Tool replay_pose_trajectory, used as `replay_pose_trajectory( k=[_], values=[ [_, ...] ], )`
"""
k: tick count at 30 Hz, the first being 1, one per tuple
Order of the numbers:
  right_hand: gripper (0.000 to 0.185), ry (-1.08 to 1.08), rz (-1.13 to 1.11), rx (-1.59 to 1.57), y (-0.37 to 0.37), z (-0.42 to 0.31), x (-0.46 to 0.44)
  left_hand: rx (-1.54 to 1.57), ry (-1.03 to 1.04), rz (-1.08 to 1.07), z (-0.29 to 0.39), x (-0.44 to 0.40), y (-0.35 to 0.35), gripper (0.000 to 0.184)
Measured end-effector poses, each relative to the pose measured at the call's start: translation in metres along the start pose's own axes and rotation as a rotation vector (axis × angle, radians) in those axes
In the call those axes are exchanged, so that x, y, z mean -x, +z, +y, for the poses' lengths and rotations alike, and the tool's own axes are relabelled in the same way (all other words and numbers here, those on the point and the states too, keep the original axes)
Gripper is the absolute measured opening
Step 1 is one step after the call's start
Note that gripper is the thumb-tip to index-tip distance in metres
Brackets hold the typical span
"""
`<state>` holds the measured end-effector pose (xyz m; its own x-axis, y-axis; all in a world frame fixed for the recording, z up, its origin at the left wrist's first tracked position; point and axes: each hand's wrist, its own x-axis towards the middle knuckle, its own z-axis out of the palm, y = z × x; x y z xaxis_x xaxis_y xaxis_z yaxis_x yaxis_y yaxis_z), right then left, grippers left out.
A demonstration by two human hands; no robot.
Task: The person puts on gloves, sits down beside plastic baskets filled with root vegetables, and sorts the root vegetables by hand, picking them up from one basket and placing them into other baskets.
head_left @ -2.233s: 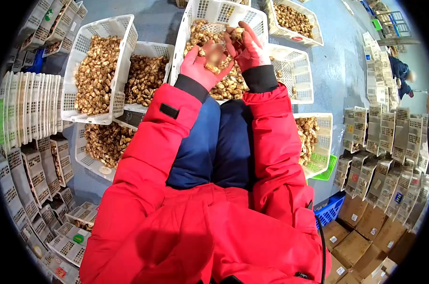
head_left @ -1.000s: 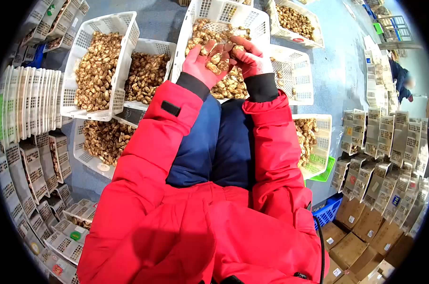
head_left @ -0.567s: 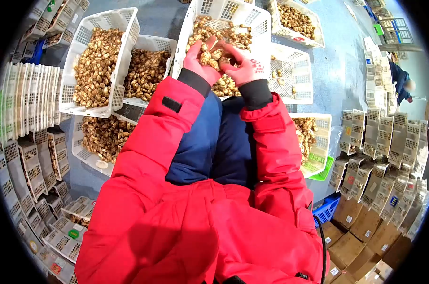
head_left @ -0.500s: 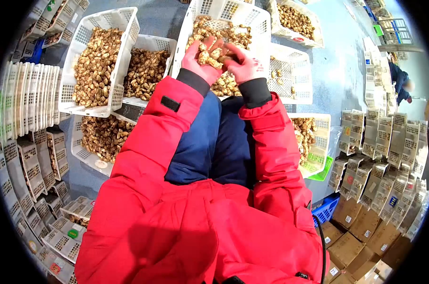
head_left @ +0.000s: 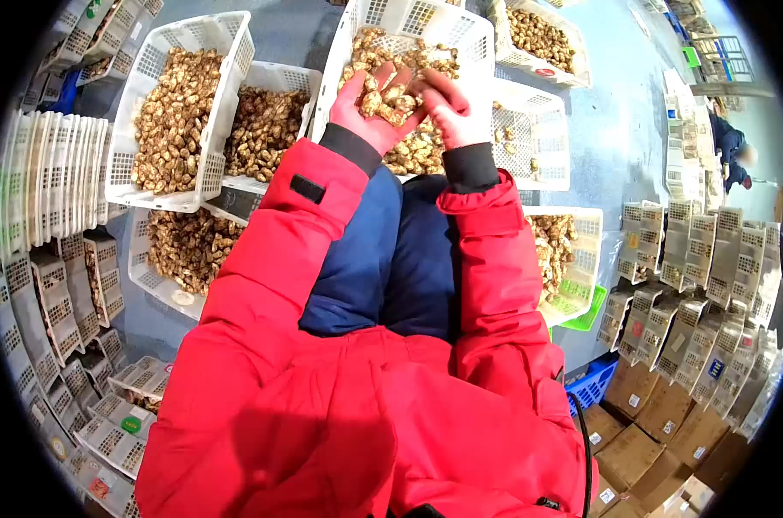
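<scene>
My left hand (head_left: 370, 116), in a pink glove, is cupped around several brown-and-cream mushrooms (head_left: 390, 105). Beside it, my right hand (head_left: 450, 112), also gloved, has its fingers stretched towards those mushrooms, with the fingertips close to or touching them. Whether a small piece sits between its fingers is hard to see. Both hands are over the near part of a white perforated crate (head_left: 473, 52), where more mushrooms (head_left: 417, 154) lie below and beyond them.
Mushroom-filled crates stand to the left (head_left: 236, 39) and far right (head_left: 586, 69). A crate with a few pieces (head_left: 551, 129) is right of my hands. Stacked crates (head_left: 59, 173) line the left side; cardboard boxes (head_left: 633, 388) lie lower right. A person (head_left: 726, 142) is in the distance.
My right hand has turned and drawn slightly away to the right, its fingers lifting off the mushrooms. My left hand still cups them in nearly the same place.
</scene>
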<state>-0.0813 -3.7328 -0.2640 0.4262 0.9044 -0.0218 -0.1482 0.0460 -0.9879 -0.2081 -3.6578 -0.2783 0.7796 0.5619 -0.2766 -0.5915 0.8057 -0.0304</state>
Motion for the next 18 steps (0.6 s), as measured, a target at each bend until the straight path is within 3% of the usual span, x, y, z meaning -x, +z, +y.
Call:
replay_pose_trajectory(
  k=[1, 3, 6, 7, 9, 11, 15, 16, 18],
  values=[
    [0.037, -0.040, 0.081, 0.030, -0.006, 0.007, -0.003, 0.033, -0.016, 0.022, 0.002, 0.003, 0.003, 0.037],
    [0.037, 0.089, 0.183, -0.102, -0.027, 0.016, -0.004, 0.093, -0.007, -0.032, 0.015, 0.007, -0.015, 0.035],
    [0.040, 0.202, 0.178, -0.217, -0.058, 0.032, -0.002, 0.048, 0.092, 0.104, 0.054, 0.034, -0.033, 0.034],
    [0.038, 0.219, 0.179, -0.238, -0.066, 0.035, -0.002, 0.042, 0.136, 0.173, 0.074, 0.044, -0.046, 0.034],
    [0.035, 0.257, 0.181, -0.283, -0.081, 0.050, -0.001, 0.096, 0.363, 0.063, 0.127, 0.060, -0.081, 0.032],
    [0.036, 0.306, 0.167, -0.276, -0.093, 0.060, -0.001, 0.032, 0.390, 0.101, 0.181, 0.100, -0.063, 0.034],
    [0.037, 0.377, 0.038, -0.236, -0.114, 0.100, -0.018, -0.064, 0.718, 0.492, 0.277, 0.120, -0.085, 0.055],
    [0.038, 0.404, 0.004, -0.236, -0.110, 0.100, -0.025, 0.271, 0.567, 0.658, 0.284, 0.122, -0.087, 0.066],
    [0.038, 0.535, -0.063, -0.078, -0.114, 0.118, -0.041, 0.198, 0.463, 0.543, 0.267, 0.125, -0.106, 0.070]
  ],
)
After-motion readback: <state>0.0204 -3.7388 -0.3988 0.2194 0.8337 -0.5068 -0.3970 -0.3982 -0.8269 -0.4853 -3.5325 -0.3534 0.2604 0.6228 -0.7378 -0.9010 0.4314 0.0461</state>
